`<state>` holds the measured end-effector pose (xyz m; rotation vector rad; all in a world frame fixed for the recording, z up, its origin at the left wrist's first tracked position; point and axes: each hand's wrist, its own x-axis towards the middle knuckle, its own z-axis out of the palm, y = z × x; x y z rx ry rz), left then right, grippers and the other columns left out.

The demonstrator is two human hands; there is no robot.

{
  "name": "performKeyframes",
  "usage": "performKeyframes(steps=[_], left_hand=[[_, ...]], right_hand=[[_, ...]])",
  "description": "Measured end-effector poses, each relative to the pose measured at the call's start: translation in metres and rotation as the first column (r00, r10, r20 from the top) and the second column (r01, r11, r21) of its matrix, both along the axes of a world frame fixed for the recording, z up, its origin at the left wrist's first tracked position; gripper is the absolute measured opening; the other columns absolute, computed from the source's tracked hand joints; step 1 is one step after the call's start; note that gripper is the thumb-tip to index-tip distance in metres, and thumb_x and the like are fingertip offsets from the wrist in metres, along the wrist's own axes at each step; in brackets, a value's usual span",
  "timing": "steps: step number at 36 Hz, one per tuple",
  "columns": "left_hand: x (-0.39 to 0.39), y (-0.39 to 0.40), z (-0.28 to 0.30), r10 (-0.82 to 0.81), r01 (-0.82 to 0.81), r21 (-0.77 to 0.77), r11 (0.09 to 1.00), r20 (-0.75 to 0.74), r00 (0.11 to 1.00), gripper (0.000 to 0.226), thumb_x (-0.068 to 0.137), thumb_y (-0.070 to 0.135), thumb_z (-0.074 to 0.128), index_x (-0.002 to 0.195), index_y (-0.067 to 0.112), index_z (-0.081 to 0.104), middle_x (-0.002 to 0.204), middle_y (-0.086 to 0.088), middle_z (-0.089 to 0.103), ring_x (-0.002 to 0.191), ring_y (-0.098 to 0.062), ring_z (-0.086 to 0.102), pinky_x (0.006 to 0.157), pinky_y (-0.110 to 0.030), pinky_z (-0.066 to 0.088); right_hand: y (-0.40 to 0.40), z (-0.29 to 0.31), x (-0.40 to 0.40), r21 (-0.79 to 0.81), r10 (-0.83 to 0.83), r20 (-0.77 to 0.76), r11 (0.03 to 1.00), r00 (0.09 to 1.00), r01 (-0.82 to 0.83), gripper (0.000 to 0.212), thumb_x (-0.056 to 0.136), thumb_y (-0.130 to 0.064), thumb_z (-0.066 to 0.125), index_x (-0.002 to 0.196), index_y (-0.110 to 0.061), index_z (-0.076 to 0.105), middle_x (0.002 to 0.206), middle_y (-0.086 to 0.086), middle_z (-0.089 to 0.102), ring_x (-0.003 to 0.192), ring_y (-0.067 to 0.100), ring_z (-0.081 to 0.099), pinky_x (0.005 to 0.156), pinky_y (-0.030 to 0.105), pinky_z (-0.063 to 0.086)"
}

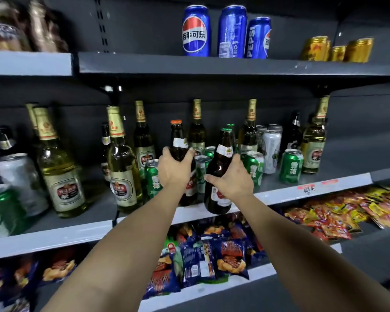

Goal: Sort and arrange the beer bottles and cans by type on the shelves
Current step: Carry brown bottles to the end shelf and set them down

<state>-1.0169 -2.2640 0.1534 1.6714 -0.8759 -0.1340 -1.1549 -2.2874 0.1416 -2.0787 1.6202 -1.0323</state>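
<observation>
Each hand has one brown bottle. The left hand (173,170) is wrapped round the shoulder of the orange-capped bottle (178,140), fingers curled on both sides; its base seems to stand at the shelf's (291,194) front edge, though the wrist hides the contact. The right hand (232,179) grips the green-capped bottle (220,170) round its middle; that bottle is tilted and its base hangs over the front edge, not resting on anything.

Risks as I judge them:

- The tilted bottle is carried by the grip alone. If the fingers slip on smooth glass, it drops onto the snack bags (203,262) on the shelf below, or past them to the floor.
- The two brown bottles are very close together. Swinging either one sideways could knock glass on glass.
- Green cans (252,170) stand just behind and beside both hands. A knuckle or a bottle base could topple one, and it could roll off the front edge.
- Tall pale bottles (122,163) stand near the left hand, close to the front edge; a nudge from the forearm could tip one.
- Types are still mixed along this shelf, so free standing room is tight wherever a bottle is set down.
</observation>
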Motion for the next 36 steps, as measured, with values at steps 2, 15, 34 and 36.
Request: performKeyframes(steps=[2,15,34,36], left_hand=[[0.003,-0.011,0.002,-0.002,0.002,-0.004,1.000,0.029,1.000,0.051,0.082,0.054,0.063,0.111,0.013,0.053,0.108,-0.009,0.062,0.100,-0.031,0.059,0.070,-0.033,0.041],[0.006,-0.048,0.002,0.084,-0.084,0.053,0.995,-0.003,0.996,0.061,0.084,0.046,0.068,0.127,0.006,0.051,0.130,-0.016,0.036,0.124,-0.034,0.041,0.093,-0.039,0.041],[0.039,-0.078,0.016,0.032,-0.005,0.226,0.974,-0.119,0.992,0.042,0.079,0.022,0.077,0.114,0.008,0.059,0.111,-0.012,0.064,0.107,-0.032,0.060,0.090,-0.039,0.052],[0.045,-0.080,0.020,-0.003,0.038,0.222,0.974,-0.158,0.987,0.040,0.083,0.013,0.069,0.120,0.006,0.055,0.118,-0.014,0.062,0.110,-0.034,0.058,0.092,-0.044,0.052]], right_hand=[[-0.008,0.003,0.004,-0.005,0.015,-0.008,1.000,1.000,-0.015,0.077,0.072,-0.054,0.076,0.123,-0.013,0.035,0.122,0.006,0.053,0.108,0.030,0.058,0.070,0.033,0.040],[-0.042,0.006,0.022,-0.019,0.121,-0.030,0.992,0.992,-0.122,0.077,0.070,-0.054,0.077,0.122,-0.017,0.035,0.125,0.003,0.054,0.107,0.028,0.060,0.070,0.032,0.042],[-0.051,-0.009,0.053,0.018,0.227,0.018,0.974,0.974,-0.228,0.083,0.070,-0.054,0.078,0.125,-0.012,0.033,0.127,0.005,0.049,0.110,0.030,0.059,0.071,0.034,0.042],[-0.049,-0.013,0.057,0.023,0.232,0.006,0.972,0.973,-0.232,0.079,0.071,-0.053,0.078,0.122,-0.013,0.033,0.126,0.005,0.049,0.109,0.030,0.058,0.069,0.034,0.041]])
